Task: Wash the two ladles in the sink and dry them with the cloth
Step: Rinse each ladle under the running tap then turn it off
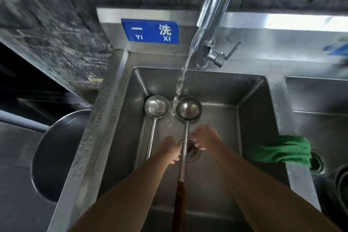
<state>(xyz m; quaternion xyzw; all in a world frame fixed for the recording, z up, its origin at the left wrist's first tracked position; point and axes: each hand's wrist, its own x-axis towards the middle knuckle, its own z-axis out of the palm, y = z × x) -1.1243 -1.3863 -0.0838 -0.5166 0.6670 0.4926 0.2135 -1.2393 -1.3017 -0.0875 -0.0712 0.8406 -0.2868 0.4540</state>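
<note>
At the bottom centre of the frame the dark wooden grip of the right ladle [188, 108] rises into a thin steel shaft. The left hand [170, 149] curls its fingers round that shaft at mid-frame. The right hand [205, 136] holds bent fingers just beside the shaft, over the round ribbed drain [192, 149]; whether they clasp it I cannot tell. The left ladle [156, 107] lies parallel, just to the left, untouched. Both round, dull-polished bowls face up inside the stainless sink [252, 118], with a water stream [180, 81] falling between them. A shaggy green cloth [282, 149] drapes over the right divider. Higher up are a chrome tap [216, 5] and a blue sign [150, 31].
</note>
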